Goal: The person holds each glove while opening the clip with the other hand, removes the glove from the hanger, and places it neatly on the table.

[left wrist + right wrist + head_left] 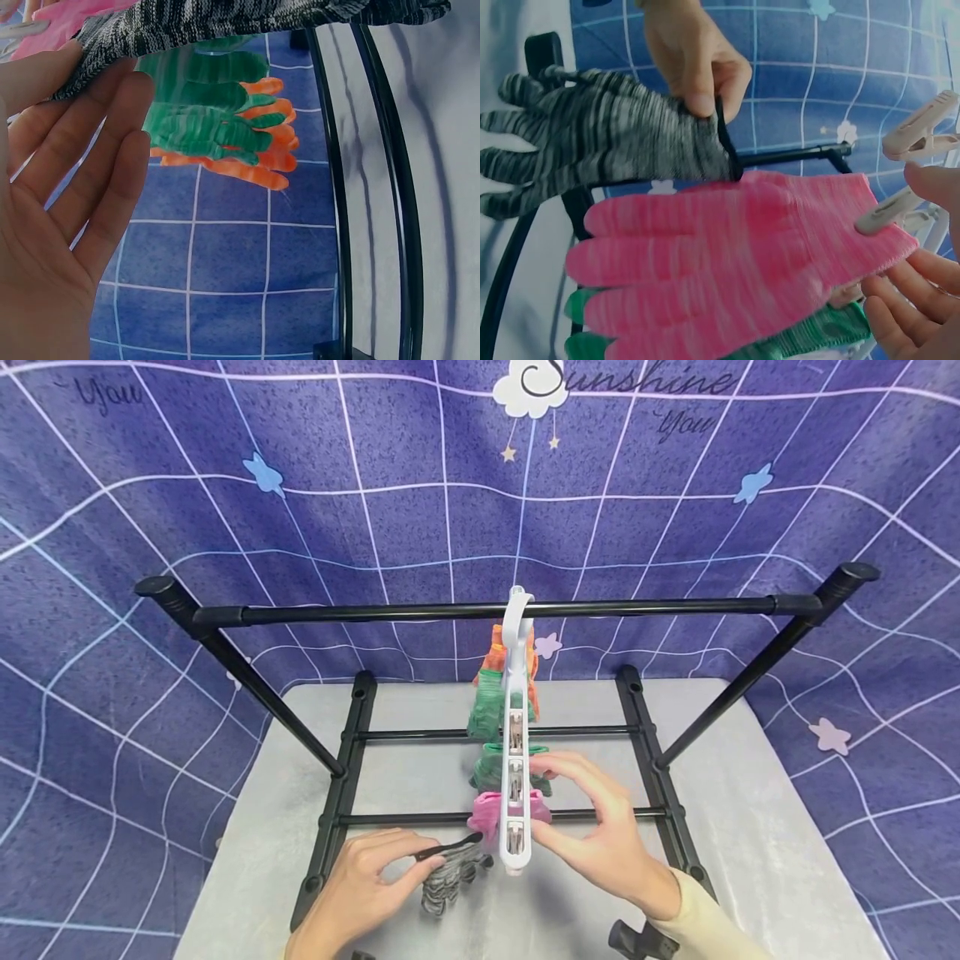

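My left hand (375, 868) pinches a black-and-grey striped knit glove (622, 135) by its dark cuff, its fingers dangling in the head view. Close beside it, a pink glove (720, 262) hangs by its cuff from a clip (889, 210) on a white clip hanger (516, 777). My right hand (600, 827) is at the hanger's right side, thumb and fingers spread apart. In the right wrist view its thumb is near a bare clip (919, 127) and its fingers are by the pink cuff. Green gloves (210, 112) and orange gloves (277, 150) hang farther back.
The hanger hooks over the top rod (645, 607) of a black rack, whose lower bars (427, 819) cross beneath the gloves. A pale tabletop (247, 877) lies under the rack. Behind hangs a blue gridded cloth (405, 527). A black fitting (641, 939) is at the front right.
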Available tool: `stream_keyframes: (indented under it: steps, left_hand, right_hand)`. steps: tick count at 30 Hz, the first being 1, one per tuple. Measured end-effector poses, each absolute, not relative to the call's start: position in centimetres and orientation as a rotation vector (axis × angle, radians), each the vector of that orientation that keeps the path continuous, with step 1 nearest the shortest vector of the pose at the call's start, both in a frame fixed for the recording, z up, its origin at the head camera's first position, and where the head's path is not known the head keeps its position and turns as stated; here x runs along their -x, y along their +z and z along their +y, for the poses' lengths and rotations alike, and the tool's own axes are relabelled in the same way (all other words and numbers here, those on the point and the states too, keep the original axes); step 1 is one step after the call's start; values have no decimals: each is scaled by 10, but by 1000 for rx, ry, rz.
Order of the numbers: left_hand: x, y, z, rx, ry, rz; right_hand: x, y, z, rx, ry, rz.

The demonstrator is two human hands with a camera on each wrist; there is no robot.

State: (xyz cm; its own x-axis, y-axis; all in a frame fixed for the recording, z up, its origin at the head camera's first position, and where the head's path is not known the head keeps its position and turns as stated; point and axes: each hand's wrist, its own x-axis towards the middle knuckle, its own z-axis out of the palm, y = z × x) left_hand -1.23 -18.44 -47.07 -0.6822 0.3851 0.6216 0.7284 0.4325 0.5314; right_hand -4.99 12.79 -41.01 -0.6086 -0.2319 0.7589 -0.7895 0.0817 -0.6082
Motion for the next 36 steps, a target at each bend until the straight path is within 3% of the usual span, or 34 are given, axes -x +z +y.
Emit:
stream_keyframes:
  steps: [18, 36]
  left_hand:
    - [12, -476, -190, 884, -1119, -2344]
    - [11, -484, -196, 824, -1143, -2375]
  right_hand:
    - [56, -400, 98, -895, 1599, -1922]
    - [58, -402, 95, -962, 1655, -1874]
